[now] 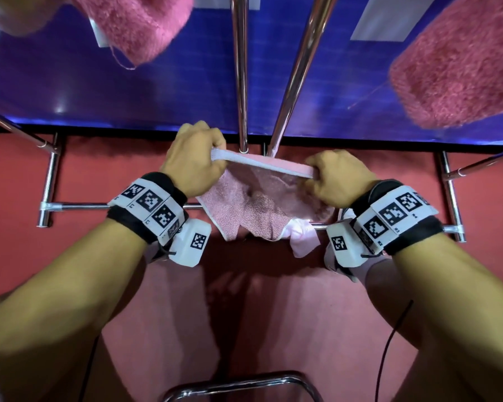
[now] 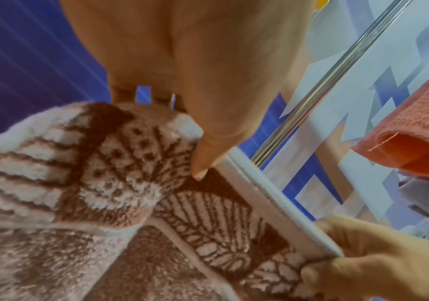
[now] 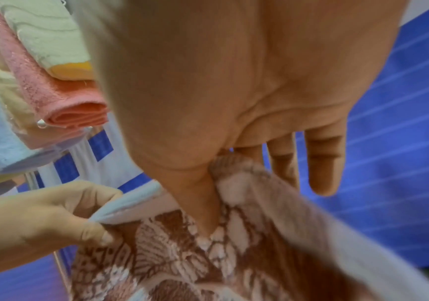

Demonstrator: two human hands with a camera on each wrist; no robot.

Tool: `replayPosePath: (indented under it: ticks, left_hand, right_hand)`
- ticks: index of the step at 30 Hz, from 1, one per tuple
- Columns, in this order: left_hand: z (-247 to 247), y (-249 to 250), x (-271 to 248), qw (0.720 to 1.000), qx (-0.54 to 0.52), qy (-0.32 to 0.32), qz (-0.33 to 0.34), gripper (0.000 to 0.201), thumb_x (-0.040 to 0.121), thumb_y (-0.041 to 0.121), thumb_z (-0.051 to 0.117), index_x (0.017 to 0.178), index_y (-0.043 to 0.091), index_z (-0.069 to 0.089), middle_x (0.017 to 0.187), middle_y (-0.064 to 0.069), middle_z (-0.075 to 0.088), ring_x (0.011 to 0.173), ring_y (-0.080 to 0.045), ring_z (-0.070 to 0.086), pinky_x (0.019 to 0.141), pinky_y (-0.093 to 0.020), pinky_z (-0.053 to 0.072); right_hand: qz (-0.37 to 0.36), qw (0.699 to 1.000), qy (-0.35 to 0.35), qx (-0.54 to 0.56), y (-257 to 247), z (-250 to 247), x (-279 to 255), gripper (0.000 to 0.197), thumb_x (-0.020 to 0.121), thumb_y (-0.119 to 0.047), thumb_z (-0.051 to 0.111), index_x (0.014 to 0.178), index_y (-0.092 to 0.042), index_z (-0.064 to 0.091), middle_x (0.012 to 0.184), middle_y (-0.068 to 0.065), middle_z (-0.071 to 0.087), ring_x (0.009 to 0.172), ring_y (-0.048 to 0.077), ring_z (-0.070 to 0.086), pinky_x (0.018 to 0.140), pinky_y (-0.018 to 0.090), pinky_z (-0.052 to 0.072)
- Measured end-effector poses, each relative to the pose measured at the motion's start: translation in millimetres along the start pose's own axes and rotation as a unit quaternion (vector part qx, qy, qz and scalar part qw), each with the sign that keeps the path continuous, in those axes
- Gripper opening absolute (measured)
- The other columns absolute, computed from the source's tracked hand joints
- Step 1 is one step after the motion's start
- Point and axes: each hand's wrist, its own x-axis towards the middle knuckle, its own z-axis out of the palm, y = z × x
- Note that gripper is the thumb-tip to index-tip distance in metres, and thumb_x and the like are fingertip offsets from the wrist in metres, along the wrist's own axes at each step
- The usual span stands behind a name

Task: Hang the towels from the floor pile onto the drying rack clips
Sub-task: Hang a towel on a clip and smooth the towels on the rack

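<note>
A pink towel with a brown-and-white leaf pattern (image 1: pixel 262 204) hangs stretched between my two hands in front of the drying rack's chrome poles (image 1: pixel 240 82). My left hand (image 1: pixel 215 156) pinches the left end of its white hem, and my right hand (image 1: pixel 314 172) pinches the right end. In the left wrist view my left thumb (image 2: pixel 202 154) presses on the towel (image 2: pixel 105 183) just below the hem. In the right wrist view my right hand (image 3: pixel 208 203) pinches the towel (image 3: pixel 182 264) with thumb and forefinger, the other fingers straight. No clip shows.
Two fluffy pink towels (image 1: pixel 140 21) (image 1: pixel 459 71) hang from the rack above, left and right. Several folded towels (image 3: pixel 53 91) hang at the side. A pale pink cloth (image 1: pixel 299 239) lies by the low rack bar (image 1: pixel 79 206) on the red floor. A chrome frame (image 1: pixel 238 381) stands close below.
</note>
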Motion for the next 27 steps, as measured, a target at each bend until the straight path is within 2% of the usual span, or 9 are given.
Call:
replayPosePath:
  ticks: [2, 6, 10, 13, 17, 20, 22, 25, 27]
  left_hand:
    - [0, 1, -2, 1.000, 0.002, -0.021, -0.012, 0.035, 0.072, 0.008, 0.068, 0.058, 0.025, 0.041, 0.079, -0.004, 0.056, 0.080, -0.029, 0.054, 0.071, -0.029, 0.036]
    - [-2, 7, -7, 0.995, -0.016, -0.023, -0.094, 0.037, 0.077, 0.023, 0.072, 0.057, 0.012, 0.042, 0.055, -0.009, 0.047, 0.066, -0.035, 0.048, 0.058, -0.033, 0.037]
    - [-13, 2, -20, 0.989, -0.037, 0.005, -0.142, 0.033, 0.080, 0.027, 0.075, 0.064, 0.017, 0.047, 0.059, -0.001, 0.053, 0.071, -0.032, 0.055, 0.064, -0.029, 0.035]
    - [-31, -3, -37, 0.986, -0.052, 0.000, -0.159, 0.027, 0.079, 0.024, 0.078, 0.070, 0.016, 0.053, 0.061, 0.000, 0.059, 0.065, -0.027, 0.058, 0.063, -0.027, 0.038]
    - [-69, -8, -58, 0.976, -0.082, -0.018, -0.198, 0.037, 0.068, 0.028, 0.090, 0.065, 0.017, 0.055, 0.061, -0.007, 0.063, 0.053, -0.023, 0.054, 0.055, -0.027, 0.042]
    - [-103, -3, -78, 0.977, -0.134, -0.031, -0.164, 0.038, 0.068, 0.016, 0.091, 0.064, 0.016, 0.054, 0.051, -0.002, 0.059, 0.041, -0.011, 0.046, 0.045, -0.021, 0.036]
    - [-129, 3, -99, 0.972, -0.180, -0.020, -0.151, 0.033, 0.069, 0.007, 0.088, 0.066, 0.014, 0.056, 0.049, 0.002, 0.058, 0.040, -0.007, 0.043, 0.042, -0.018, 0.033]
    - [-164, 12, -123, 0.963, -0.242, -0.006, -0.118, 0.022, 0.075, -0.002, 0.080, 0.072, 0.012, 0.063, 0.062, -0.007, 0.059, 0.060, -0.015, 0.048, 0.055, -0.023, 0.036]
    - [-181, 23, -135, 0.937, -0.327, 0.034, -0.118, 0.027, 0.083, -0.008, 0.067, 0.071, 0.014, 0.060, 0.058, -0.005, 0.056, 0.058, -0.016, 0.048, 0.055, -0.024, 0.038]
  right_hand:
    - [0.008, 1.000, 0.024, 0.017, 6, 0, -1, 0.022, 0.084, -0.026, 0.066, 0.070, -0.021, 0.051, 0.075, 0.006, 0.056, 0.084, 0.039, 0.060, 0.067, 0.033, 0.038]
    - [0.040, 0.996, 0.063, 0.047, 19, -7, -4, 0.050, 0.080, -0.048, 0.073, 0.062, -0.021, 0.035, 0.067, 0.000, 0.049, 0.068, 0.029, 0.046, 0.065, 0.031, 0.031]
    - [0.106, 0.990, 0.062, 0.070, 25, -11, -20, 0.040, 0.083, -0.043, 0.072, 0.071, -0.018, 0.043, 0.075, 0.005, 0.054, 0.073, 0.031, 0.051, 0.066, 0.029, 0.032]
    - [0.106, 0.990, 0.038, 0.088, 12, -9, -35, 0.033, 0.087, -0.039, 0.070, 0.074, -0.019, 0.047, 0.076, 0.006, 0.055, 0.081, 0.033, 0.059, 0.067, 0.028, 0.033]
    - [0.077, 0.980, 0.064, 0.171, -14, -30, -51, 0.043, 0.080, -0.037, 0.078, 0.061, -0.018, 0.045, 0.061, 0.001, 0.051, 0.059, 0.018, 0.047, 0.057, 0.027, 0.034]
    - [0.060, 0.953, 0.063, 0.291, -30, -55, -72, 0.041, 0.073, -0.019, 0.086, 0.058, -0.019, 0.048, 0.048, -0.010, 0.048, 0.043, 0.002, 0.040, 0.047, 0.018, 0.034]
    - [0.039, 0.933, 0.062, 0.352, -41, -73, -95, 0.037, 0.071, -0.006, 0.086, 0.060, -0.015, 0.052, 0.045, -0.010, 0.050, 0.040, 0.000, 0.042, 0.046, 0.017, 0.037]
    - [0.026, 0.916, 0.094, 0.390, -53, -101, -126, 0.033, 0.071, -0.005, 0.085, 0.061, -0.013, 0.054, 0.045, -0.011, 0.049, 0.041, 0.001, 0.041, 0.045, 0.015, 0.036]
    - [0.013, 0.906, 0.106, 0.410, -66, -122, -145, 0.032, 0.075, -0.004, 0.081, 0.062, -0.012, 0.054, 0.042, -0.011, 0.045, 0.039, 0.001, 0.037, 0.042, 0.016, 0.032]
